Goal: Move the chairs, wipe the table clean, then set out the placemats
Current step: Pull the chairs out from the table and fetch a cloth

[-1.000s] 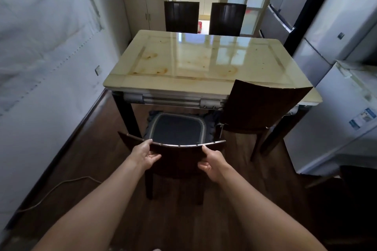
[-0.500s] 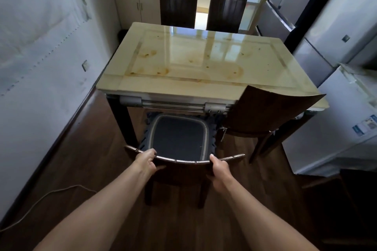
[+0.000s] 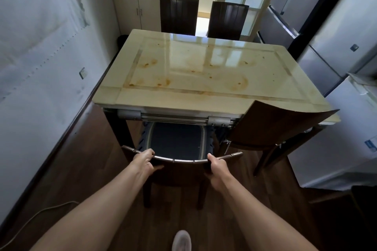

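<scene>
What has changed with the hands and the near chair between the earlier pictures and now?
Both hands closed onto the near dark wooden chair's metal-trimmed top rail: one second ago they only rested open against it; now the left hand and right hand have a full grip. The view came closer. The stained cream table and the other chairs stayed.

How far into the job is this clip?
Nothing looks done yet. In hand: the left hand and right hand grip the top rail of the near chair, its seat under the table. Left: the right chair and two far chairs stand at the table, the top shows brown stains, and no placemats are out.
</scene>
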A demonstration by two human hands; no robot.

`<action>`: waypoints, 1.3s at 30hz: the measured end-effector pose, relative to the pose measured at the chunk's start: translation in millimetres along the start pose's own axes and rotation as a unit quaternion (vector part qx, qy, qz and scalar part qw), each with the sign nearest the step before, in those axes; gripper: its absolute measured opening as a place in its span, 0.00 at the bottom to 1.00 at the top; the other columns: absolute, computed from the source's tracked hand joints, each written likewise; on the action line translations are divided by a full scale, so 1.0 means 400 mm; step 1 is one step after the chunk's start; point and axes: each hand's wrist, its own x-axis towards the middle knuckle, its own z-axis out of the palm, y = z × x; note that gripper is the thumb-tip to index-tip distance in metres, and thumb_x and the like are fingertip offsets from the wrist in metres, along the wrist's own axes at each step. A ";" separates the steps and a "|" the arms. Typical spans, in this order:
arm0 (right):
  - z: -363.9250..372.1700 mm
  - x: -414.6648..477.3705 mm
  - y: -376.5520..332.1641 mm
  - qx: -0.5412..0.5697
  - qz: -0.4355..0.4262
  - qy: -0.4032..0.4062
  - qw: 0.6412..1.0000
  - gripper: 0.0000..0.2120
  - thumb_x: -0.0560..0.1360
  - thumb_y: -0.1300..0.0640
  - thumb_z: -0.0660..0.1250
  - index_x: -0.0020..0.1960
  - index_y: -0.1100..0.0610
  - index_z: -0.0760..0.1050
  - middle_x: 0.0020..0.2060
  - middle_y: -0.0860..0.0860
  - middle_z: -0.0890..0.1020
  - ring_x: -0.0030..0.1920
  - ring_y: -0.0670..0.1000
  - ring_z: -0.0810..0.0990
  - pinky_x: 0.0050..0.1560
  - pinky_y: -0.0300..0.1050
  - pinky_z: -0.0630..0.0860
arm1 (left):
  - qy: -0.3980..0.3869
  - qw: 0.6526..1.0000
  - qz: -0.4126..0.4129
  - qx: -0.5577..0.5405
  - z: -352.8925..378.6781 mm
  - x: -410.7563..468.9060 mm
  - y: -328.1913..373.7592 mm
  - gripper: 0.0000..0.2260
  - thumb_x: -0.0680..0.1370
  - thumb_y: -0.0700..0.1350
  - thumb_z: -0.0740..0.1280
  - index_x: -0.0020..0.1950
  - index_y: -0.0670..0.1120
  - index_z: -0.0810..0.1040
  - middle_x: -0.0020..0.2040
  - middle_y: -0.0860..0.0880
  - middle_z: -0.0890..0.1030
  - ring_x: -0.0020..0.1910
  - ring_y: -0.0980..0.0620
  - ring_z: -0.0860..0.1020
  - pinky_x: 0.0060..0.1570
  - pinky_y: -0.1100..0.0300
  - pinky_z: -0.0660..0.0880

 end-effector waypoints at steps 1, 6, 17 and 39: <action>0.009 0.016 -0.010 0.000 0.000 -0.002 1.000 0.21 0.77 0.54 0.65 0.65 0.65 0.67 0.51 0.60 0.76 0.48 0.57 0.78 0.45 0.50 0.78 | 0.004 1.000 0.006 0.003 0.010 0.008 0.013 0.06 0.76 0.31 0.58 0.41 0.39 0.65 0.57 0.38 0.68 0.64 0.35 0.71 0.54 0.36 0.71; 0.069 0.104 -0.089 -0.004 -0.002 -0.010 1.000 0.20 0.77 0.55 0.64 0.64 0.64 0.66 0.51 0.60 0.75 0.48 0.57 0.78 0.49 0.52 0.78 | 0.009 1.000 0.003 -0.003 0.065 0.054 0.103 0.05 0.76 0.32 0.60 0.50 0.38 0.68 0.60 0.37 0.69 0.64 0.34 0.71 0.55 0.35 0.71; 0.181 0.278 -0.255 -0.038 -0.010 -0.017 0.999 0.15 0.77 0.52 0.64 0.57 0.61 0.71 0.59 0.61 0.76 0.55 0.58 0.78 0.53 0.52 0.76 | 0.006 1.000 -0.018 -0.024 0.201 0.140 0.280 0.05 0.77 0.35 0.62 0.44 0.38 0.66 0.64 0.39 0.67 0.67 0.36 0.69 0.58 0.36 0.70; 0.340 0.375 -0.399 -0.011 0.009 0.001 1.000 0.22 0.78 0.51 0.63 0.65 0.64 0.65 0.60 0.60 0.75 0.57 0.57 0.77 0.53 0.51 0.77 | 0.005 0.999 -0.032 -0.031 0.292 0.233 0.485 0.09 0.77 0.34 0.63 0.39 0.38 0.65 0.53 0.39 0.70 0.67 0.40 0.69 0.66 0.37 0.64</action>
